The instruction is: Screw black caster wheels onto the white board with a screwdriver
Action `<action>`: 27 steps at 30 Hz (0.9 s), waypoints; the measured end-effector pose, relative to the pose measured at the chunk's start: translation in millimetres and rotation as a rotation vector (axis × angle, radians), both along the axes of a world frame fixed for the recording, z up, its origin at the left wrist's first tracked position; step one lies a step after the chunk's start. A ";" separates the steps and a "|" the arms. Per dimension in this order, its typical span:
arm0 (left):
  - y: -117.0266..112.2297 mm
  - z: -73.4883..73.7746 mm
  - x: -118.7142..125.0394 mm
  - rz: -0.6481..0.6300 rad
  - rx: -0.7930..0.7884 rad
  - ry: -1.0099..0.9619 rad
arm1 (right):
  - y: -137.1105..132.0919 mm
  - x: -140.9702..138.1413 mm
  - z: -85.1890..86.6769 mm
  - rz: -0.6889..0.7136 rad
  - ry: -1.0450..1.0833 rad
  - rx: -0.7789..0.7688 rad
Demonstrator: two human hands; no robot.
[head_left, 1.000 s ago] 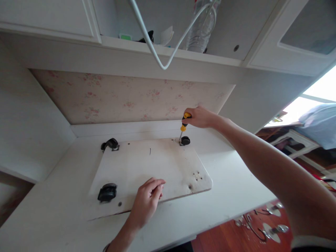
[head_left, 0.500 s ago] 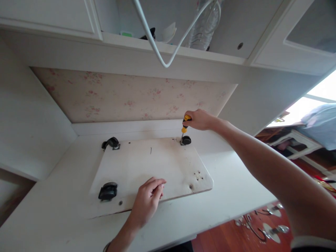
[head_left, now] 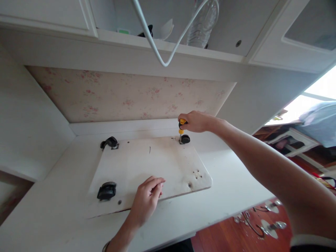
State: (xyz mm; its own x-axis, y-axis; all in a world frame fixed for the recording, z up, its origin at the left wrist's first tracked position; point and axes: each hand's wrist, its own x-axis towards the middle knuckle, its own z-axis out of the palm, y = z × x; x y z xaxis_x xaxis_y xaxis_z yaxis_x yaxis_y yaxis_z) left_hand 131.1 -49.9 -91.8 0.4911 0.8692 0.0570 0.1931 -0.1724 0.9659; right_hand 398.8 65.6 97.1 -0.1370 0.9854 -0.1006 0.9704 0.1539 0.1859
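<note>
A white board (head_left: 147, 164) lies flat on the white desk (head_left: 231, 178), with black caster wheels at three corners. My right hand (head_left: 195, 121) is closed around a yellow-and-black screwdriver (head_left: 181, 126), whose tip meets the far right caster wheel (head_left: 184, 139). My left hand (head_left: 147, 200) rests on the board's near edge with its fingers curled, pressing down and holding nothing that I can see. Two other casters sit at the far left (head_left: 110, 142) and the near left (head_left: 106, 191). Bare screw holes (head_left: 196, 174) mark the near right corner.
A floral back panel (head_left: 126, 98) rises behind the desk. A shelf above holds a clear plastic bottle (head_left: 202, 24) and small items. A white cable (head_left: 162, 42) hangs in a loop. Metal parts (head_left: 262, 224) lie on the wooden floor at the right.
My right hand has slid lower on the screwdriver and turned a little, so the handle now stands closer to the caster. My left hand has stayed put.
</note>
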 end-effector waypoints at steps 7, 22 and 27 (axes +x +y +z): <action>-1.0 0.6 0.2 0.000 0.001 0.002 | -3.9 -6.6 1.8 -0.024 -0.030 0.018; -0.2 -1.6 -0.5 -0.002 0.002 0.003 | 4.1 -15.7 -10.3 -0.195 -0.074 0.167; -0.9 -1.1 -1.2 -0.004 0.011 -0.003 | 7.2 -19.4 -8.2 -0.252 -0.102 0.208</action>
